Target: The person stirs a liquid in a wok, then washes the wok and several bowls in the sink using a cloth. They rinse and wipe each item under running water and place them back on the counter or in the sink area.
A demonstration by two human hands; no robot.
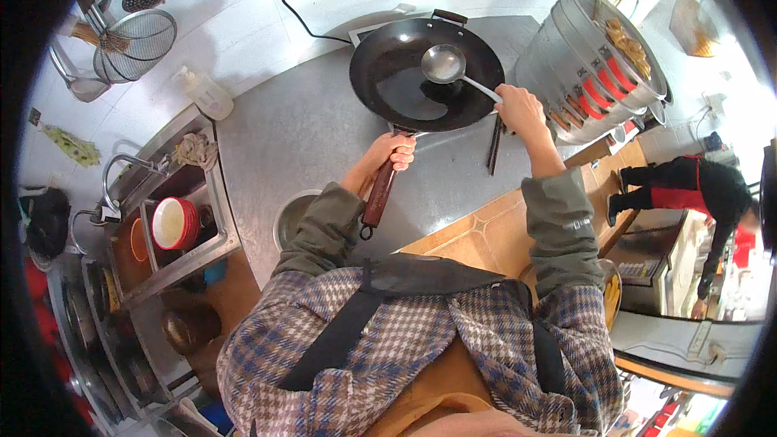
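A dark wok (pixel 388 82) with some liquid in its bowl rests at the back of the steel counter, on what looks like a cooker mostly hidden beneath it. My left hand (pixel 391 153) is wrapped around its reddish-brown wooden handle (pixel 377 200). In my right hand (pixel 521 110) is the handle end of a metal ladle (pixel 443 64), whose bowl is over the wok's inside. A pair of dark chopsticks (pixel 494 149) lies on the counter below my right hand. Partly covered by my left sleeve, a metal bowl (pixel 285 218) stands near the front edge.
Tall stacked metal steamers (pixel 546 54) stand close on the right. To the left are a sink (pixel 227 218) with red bowls (pixel 176 224), a faucet (pixel 124 161) and a pump bottle (pixel 206 94). Strainers (pixel 136 45) hang on the wall. Another person (pixel 698 185) bends over a far-right counter.
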